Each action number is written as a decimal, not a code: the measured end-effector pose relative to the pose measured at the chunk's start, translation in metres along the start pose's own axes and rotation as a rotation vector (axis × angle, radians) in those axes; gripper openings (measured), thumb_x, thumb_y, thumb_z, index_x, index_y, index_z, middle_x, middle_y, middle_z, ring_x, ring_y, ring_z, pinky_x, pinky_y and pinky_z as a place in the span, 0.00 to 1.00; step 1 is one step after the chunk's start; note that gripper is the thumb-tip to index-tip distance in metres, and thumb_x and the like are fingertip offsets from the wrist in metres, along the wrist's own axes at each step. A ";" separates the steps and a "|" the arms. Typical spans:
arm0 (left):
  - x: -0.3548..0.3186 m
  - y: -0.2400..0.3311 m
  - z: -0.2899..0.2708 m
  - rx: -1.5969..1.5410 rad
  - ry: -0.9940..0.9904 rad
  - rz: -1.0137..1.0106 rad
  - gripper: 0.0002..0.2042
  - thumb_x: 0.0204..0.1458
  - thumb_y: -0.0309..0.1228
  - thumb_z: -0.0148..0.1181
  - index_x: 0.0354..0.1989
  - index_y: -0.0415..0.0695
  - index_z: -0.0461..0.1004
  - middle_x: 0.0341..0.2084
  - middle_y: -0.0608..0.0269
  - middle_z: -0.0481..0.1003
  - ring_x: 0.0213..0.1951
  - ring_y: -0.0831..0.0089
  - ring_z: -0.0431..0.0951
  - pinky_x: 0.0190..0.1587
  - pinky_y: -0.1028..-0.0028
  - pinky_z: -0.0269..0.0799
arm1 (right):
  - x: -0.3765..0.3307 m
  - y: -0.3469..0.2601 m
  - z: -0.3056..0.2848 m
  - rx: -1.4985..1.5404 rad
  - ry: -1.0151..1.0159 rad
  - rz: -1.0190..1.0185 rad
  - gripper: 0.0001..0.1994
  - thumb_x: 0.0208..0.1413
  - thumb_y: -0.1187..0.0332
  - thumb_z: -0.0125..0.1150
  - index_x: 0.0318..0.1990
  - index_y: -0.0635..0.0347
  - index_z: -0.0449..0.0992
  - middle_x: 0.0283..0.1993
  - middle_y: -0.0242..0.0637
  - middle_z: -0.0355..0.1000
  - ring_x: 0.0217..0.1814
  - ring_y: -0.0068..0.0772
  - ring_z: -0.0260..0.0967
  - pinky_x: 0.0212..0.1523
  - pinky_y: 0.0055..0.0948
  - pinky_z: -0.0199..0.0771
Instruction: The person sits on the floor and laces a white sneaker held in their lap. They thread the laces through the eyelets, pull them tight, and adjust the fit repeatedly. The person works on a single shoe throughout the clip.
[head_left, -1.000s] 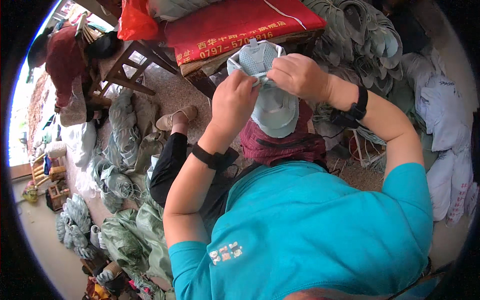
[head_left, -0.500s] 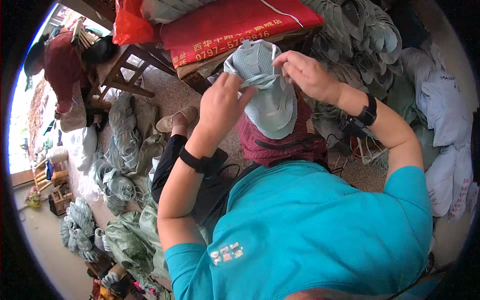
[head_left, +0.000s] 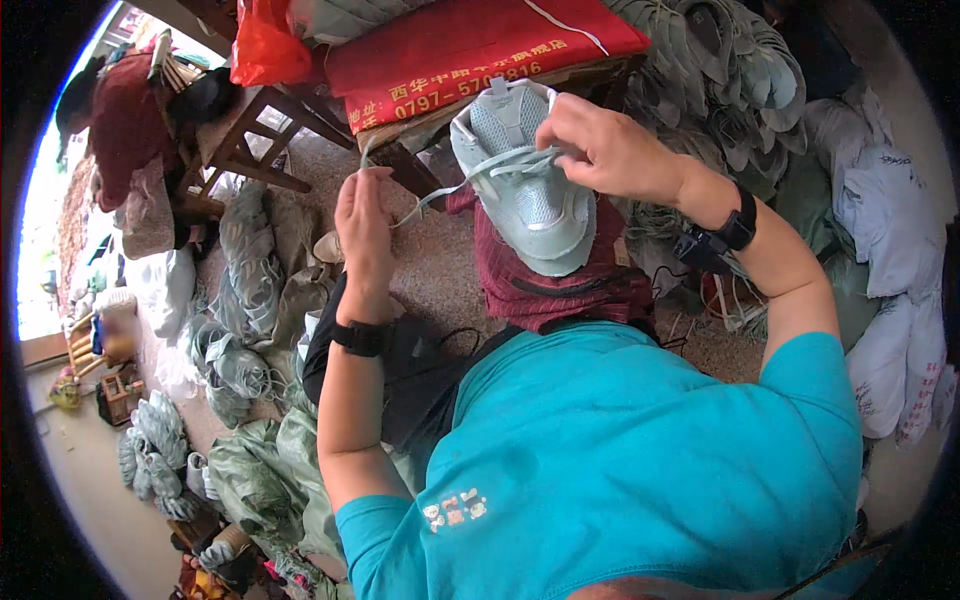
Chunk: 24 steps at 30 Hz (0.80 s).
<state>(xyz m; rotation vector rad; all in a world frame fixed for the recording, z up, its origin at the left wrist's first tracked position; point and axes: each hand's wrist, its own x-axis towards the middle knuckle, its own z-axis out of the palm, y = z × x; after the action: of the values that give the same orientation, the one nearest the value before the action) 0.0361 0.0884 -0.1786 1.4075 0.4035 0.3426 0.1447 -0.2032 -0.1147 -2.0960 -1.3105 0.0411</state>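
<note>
Head camera footage shows a pale green sneaker (head_left: pixel 525 185) held up in front of the person, resting toe-down on a dark red cloth (head_left: pixel 560 285) draped over the lap. The right hand (head_left: pixel 610 150) is laid on the upper part of the shoe, its fingers pressed together on a loop of pale green lace (head_left: pixel 510 160) at the eyelets. The left hand (head_left: pixel 365 220) is raised to the left of the shoe, well apart from it, and the free end of the same lace is pinched between its fingertips, so that the lace is drawn taut between hand and shoe. A black band is worn on each wrist.

Behind the shoe, a wooden table (head_left: pixel 260 140) is covered by a red banner (head_left: pixel 470 55), and an orange-red plastic bag (head_left: pixel 262 45) is seen on it; what the bag holds cannot be told. To the right, more pale green shoe uppers (head_left: pixel 740 80) are heaped in a pile, with white sacks (head_left: pixel 890 240) beside them; the sacks' contents are hidden. On the left, bundles of pale green material (head_left: pixel 240 290) are stacked on the floor, some packed into clear plastic bags (head_left: pixel 255 470).
</note>
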 end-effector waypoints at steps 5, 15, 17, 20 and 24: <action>-0.003 0.021 -0.030 -0.060 0.117 -0.079 0.12 0.64 0.34 0.47 0.42 0.41 0.76 0.19 0.78 0.60 0.20 0.88 0.56 0.21 0.85 0.50 | -0.005 0.009 0.013 -0.279 0.135 -0.258 0.12 0.43 0.76 0.63 0.36 0.60 0.68 0.34 0.38 0.64 0.37 0.44 0.69 0.36 0.37 0.71; 0.037 0.020 -0.285 -0.518 0.300 0.054 0.11 0.65 0.31 0.43 0.52 0.41 0.65 0.17 0.72 0.60 0.16 0.82 0.53 0.19 0.80 0.51 | -0.027 0.031 0.023 0.093 0.152 0.016 0.10 0.58 0.76 0.49 0.47 0.61 0.67 0.37 0.38 0.67 0.39 0.34 0.71 0.41 0.30 0.74; 0.040 0.024 -0.253 -0.443 0.351 -0.042 0.11 0.65 0.31 0.43 0.52 0.41 0.65 0.18 0.72 0.61 0.16 0.82 0.54 0.20 0.81 0.51 | -0.031 0.034 0.010 0.423 0.177 0.236 0.12 0.63 0.74 0.43 0.52 0.62 0.66 0.38 0.36 0.68 0.40 0.29 0.71 0.42 0.28 0.74; 0.044 0.036 -0.235 -0.399 0.336 -0.089 0.12 0.66 0.33 0.42 0.52 0.42 0.66 0.20 0.71 0.63 0.19 0.81 0.58 0.23 0.80 0.55 | -0.032 0.047 -0.032 0.830 0.308 0.425 0.15 0.65 0.71 0.43 0.58 0.63 0.63 0.37 0.38 0.72 0.41 0.30 0.73 0.43 0.29 0.78; 0.046 0.049 -0.236 -0.421 0.307 -0.011 0.13 0.66 0.33 0.41 0.51 0.40 0.67 0.22 0.70 0.65 0.22 0.80 0.60 0.27 0.77 0.58 | -0.061 0.113 -0.119 0.935 0.508 0.470 0.15 0.64 0.72 0.44 0.53 0.72 0.67 0.45 0.46 0.75 0.46 0.36 0.74 0.51 0.32 0.74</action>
<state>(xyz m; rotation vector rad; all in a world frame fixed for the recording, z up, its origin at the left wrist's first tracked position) -0.0334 0.3229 -0.1609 0.9419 0.5529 0.6012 0.2464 -0.3454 -0.1013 -1.3988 -0.3392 0.2521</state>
